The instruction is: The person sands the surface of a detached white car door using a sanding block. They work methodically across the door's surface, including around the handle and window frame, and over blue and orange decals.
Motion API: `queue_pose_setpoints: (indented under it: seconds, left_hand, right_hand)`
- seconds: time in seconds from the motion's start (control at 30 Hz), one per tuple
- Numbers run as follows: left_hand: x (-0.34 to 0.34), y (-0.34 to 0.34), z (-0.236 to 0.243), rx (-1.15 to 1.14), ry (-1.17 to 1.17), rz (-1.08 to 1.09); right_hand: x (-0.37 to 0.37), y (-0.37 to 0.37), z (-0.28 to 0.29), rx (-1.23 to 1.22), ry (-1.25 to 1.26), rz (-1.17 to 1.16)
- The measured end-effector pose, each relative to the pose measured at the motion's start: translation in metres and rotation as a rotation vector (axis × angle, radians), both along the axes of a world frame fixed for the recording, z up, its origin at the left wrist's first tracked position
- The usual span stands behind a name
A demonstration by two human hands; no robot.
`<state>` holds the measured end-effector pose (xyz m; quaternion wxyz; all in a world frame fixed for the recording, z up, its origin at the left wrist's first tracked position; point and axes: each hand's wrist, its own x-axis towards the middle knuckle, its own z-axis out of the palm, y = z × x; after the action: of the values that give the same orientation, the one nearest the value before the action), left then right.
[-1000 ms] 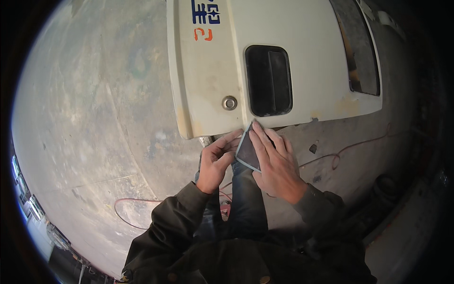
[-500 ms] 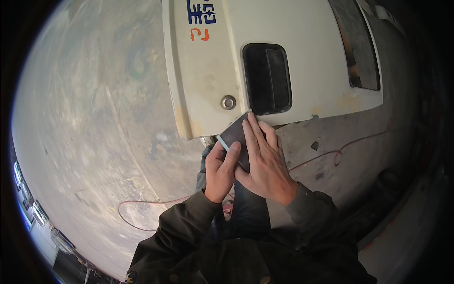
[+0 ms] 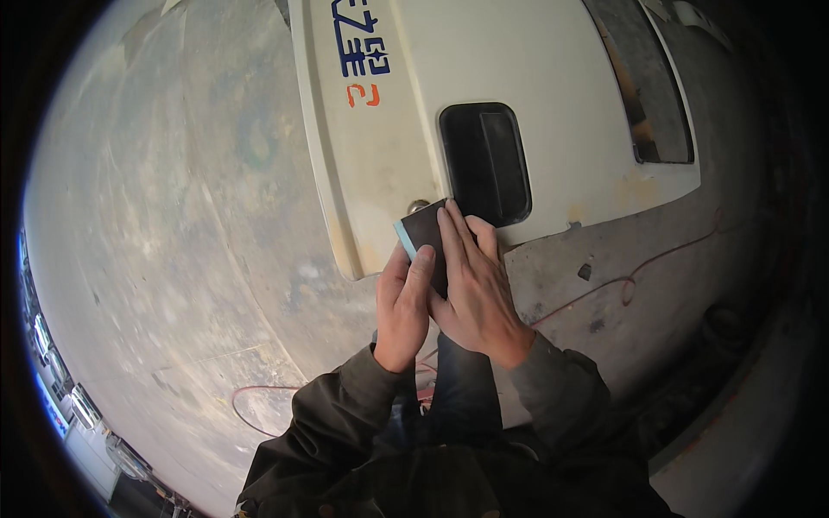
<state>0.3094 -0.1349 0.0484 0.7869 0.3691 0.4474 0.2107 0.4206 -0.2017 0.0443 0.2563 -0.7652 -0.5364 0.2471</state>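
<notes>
Between my hands is a sanding block [image 3: 425, 231], a light blue pad covered by a dark sheet that looks like sandpaper. My left hand [image 3: 402, 302] grips its left side, the thumb on the dark face and the other fingers underneath. From the right, my right hand [image 3: 477, 289] holds it, long fingers laid along its edge and thumb by its lower end. The block overlaps the lower edge of a white vehicle door [image 3: 393, 147] in view, partly covering a round metal lock [image 3: 418, 206]. Just beyond my right fingertips sits the black door handle recess [image 3: 485, 164].
Yellowish patches [image 3: 637, 188] mark the door's near edge, and a window opening [image 3: 648, 95] is at its right. A thin red hose [image 3: 596, 289] loops over the stained floor [image 3: 199, 259]. A small dark scrap [image 3: 585, 272] lies right of my hands.
The door appears slightly lower in view. The block has turned more upright, showing more of its light blue side, and now covers part of the lock. Both hands keep hold of it.
</notes>
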Motion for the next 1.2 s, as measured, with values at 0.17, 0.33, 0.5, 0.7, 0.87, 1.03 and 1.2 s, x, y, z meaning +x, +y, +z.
queue_pose_setpoints:
  seconds: [0.17,0.33,0.5,0.7,0.87,1.03,1.2]
  left_hand:
    - [0.018,0.023,0.002,0.036,-0.017,0.026]
    - [0.028,0.054,-0.011,0.108,0.106,-0.02]
    - [0.047,0.099,-0.027,0.106,0.001,0.033]
    - [0.029,0.059,-0.008,0.145,0.067,-0.015]
    - [0.042,0.086,-0.016,0.153,0.036,-0.015]
    - [0.042,0.079,-0.002,0.151,0.121,-0.044]
    - [-0.002,-0.001,-0.016,0.19,0.077,-0.037]
  right_hand:
    - [0.008,0.023,-0.008,0.036,-0.026,-0.038]
    - [0.02,0.055,-0.017,0.079,-0.046,-0.093]
    - [0.031,0.1,-0.026,0.082,-0.08,-0.162]
    - [0.006,0.056,-0.019,0.034,-0.127,-0.161]
    - [0.022,0.084,-0.028,0.105,-0.132,-0.178]
    - [0.013,0.071,-0.02,0.052,-0.102,-0.198]
    - [-0.023,0.002,0.002,-0.041,-0.008,-0.121]
